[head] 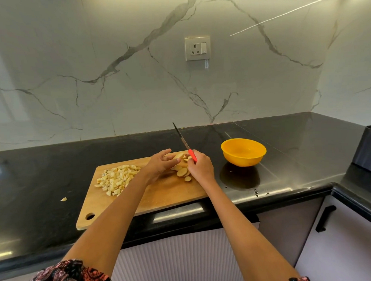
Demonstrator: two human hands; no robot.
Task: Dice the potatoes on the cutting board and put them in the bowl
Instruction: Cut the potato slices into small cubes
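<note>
From the head camera, a black polished countertop runs along a white marble-veined backsplash bearing a wall socket. A wooden cutting board overhangs its front edge, diced potato heaped at its left, potato slices at its right. The left hand, fingers straight, touches a slice; the right hand grips a red-handled knife, blade raised. The yellow bowl sits right of the board.

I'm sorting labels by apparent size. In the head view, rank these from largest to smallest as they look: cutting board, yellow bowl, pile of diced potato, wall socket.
1. cutting board
2. pile of diced potato and yellow bowl: look alike, unranked
3. wall socket, though it stands farthest from the camera
</note>
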